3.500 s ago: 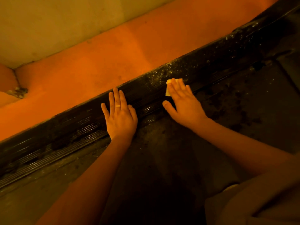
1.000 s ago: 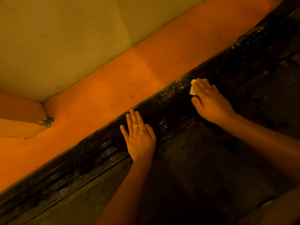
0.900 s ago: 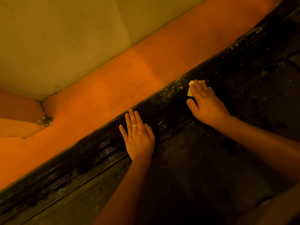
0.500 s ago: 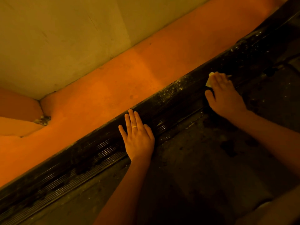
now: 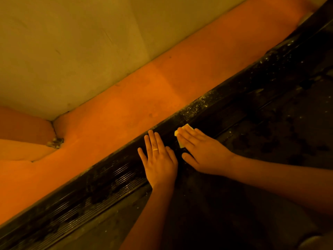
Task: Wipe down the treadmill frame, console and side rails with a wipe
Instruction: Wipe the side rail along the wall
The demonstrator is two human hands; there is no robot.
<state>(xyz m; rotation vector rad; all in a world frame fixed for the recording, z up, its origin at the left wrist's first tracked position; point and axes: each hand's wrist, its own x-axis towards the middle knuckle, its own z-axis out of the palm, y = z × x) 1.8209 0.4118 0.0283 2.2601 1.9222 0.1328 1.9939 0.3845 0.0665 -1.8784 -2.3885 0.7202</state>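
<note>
Orange floor (image 5: 126,109) beside black ribbed side rail (image 5: 115,174): left hand (image 5: 160,163) lies flat; flat right hand (image 5: 203,152) presses half-hidden yellow wipe (image 5: 187,127).

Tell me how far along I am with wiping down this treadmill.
Done: only the side rail around your hands looks speck-free, though dim light makes that uncertain. In hand: your right hand presses the wipe flat on the rail beside your left hand. Left: pale specks farther up the rail, dark smudges lower down; the console is out of view.
</note>
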